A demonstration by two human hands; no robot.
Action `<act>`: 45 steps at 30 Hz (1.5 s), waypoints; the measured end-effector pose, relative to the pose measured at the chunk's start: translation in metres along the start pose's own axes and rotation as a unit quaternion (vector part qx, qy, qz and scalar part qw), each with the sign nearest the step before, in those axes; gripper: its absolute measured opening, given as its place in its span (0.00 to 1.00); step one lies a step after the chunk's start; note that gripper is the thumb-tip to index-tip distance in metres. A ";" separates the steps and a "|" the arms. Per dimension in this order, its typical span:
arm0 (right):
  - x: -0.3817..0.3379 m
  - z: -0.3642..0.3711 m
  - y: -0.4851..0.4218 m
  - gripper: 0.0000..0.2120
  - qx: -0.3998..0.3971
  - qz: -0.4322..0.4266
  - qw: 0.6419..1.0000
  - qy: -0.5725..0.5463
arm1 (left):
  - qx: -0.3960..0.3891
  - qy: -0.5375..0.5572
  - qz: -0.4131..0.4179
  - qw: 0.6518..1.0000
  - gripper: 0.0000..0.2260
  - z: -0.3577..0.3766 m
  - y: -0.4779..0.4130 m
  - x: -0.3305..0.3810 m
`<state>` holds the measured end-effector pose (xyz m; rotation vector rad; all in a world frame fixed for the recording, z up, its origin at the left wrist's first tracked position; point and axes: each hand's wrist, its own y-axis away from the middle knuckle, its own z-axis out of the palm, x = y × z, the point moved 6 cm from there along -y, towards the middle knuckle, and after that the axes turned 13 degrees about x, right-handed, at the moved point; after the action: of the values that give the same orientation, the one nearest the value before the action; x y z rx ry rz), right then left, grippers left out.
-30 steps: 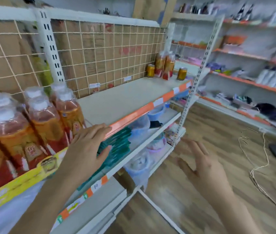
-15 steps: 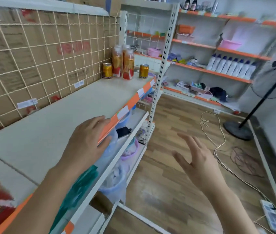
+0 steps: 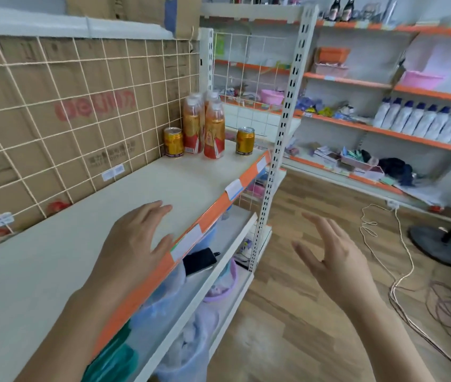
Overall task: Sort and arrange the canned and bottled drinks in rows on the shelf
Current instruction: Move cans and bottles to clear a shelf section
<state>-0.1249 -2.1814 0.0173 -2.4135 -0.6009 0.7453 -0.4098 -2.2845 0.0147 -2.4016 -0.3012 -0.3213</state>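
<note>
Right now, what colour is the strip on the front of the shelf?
Orange strip, with white labels, seen best in the head view.

Two parts of the person show: the left hand point(image 3: 133, 244) with the left forearm point(image 3: 75, 326), and the right hand point(image 3: 334, 260) with the right forearm point(image 3: 392, 334), all bare from the bottom edge of the view upward. Both hands are slim, with long narrow fingers point(image 3: 147, 216) and smooth backs where faint knuckle lines show; the forearms are slender at the wrist and look broader lower down. The right hand's fingertips point(image 3: 315, 220) are blurred, so its nails cannot be made out.
</note>
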 end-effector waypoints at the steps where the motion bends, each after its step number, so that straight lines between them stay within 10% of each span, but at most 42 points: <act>1: 0.009 0.006 -0.017 0.21 -0.002 -0.002 1.000 -0.008 | 0.001 -0.008 -0.005 1.000 0.26 0.008 -0.011 0.002; 32: 0.104 0.265 -0.353 0.23 -0.089 -0.103 0.987 -0.088 | 0.019 -0.063 -0.216 0.974 0.24 0.219 -0.266 -0.121; 45: 0.111 0.376 -0.394 0.39 -0.157 0.082 0.941 -0.289 | 0.242 0.097 -0.388 0.884 0.45 0.285 -0.309 -0.177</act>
<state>-0.3714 -1.6879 -0.0499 -2.5439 -0.7960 1.5622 -0.6268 -1.8911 -0.0620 -1.6453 -1.1110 -0.7370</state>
